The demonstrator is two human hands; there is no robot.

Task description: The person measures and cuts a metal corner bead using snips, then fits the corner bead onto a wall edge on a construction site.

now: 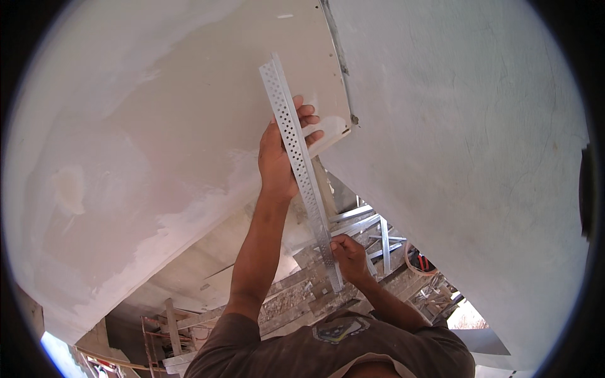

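Note:
A long perforated metal corner bead [292, 129] slants across the middle, its upper end over the plastered board and its lower end near my chest. My left hand [277, 157] is behind its upper half and grips it, with the fingertips showing past its right edge. Lower down, my right hand [351, 258] pinches the bead's right edge with thumb and finger. The bead lies close to the corner of the smooth board [214, 82], though I cannot tell whether it touches it.
A grey plastered wall [466, 145] rises on the right, meeting the board at a narrow gap. Below are wooden scaffold planks [271, 324], several shiny metal channels [386, 242] and a round container [421, 261] with red-handled tools. A wooden post [172, 324] stands at lower left.

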